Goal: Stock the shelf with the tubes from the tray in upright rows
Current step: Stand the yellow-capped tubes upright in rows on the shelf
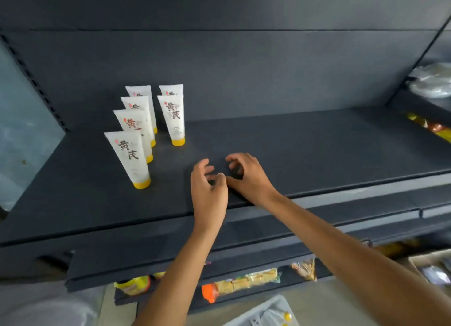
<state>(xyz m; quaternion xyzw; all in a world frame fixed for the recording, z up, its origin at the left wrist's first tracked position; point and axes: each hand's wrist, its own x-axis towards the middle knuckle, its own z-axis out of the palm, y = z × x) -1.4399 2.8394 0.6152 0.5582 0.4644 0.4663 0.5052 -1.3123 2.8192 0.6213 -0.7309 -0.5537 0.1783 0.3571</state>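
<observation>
Several white tubes with yellow caps stand cap-down on the dark shelf at its left. The left row runs front to back, led by the nearest tube. A second row of two starts with a tube to its right. My left hand and right hand hover close together over the shelf's front middle, to the right of the tubes. Their fingers are loosely curled and hold nothing. The pale tray shows at the bottom edge, with a tube's yellow cap inside.
Snack packets lie on the lower shelf beneath my arms. Plastic bags and more packets fill the neighbouring shelf at right. A cardboard box sits at lower right. A slotted upright borders the shelf on the left.
</observation>
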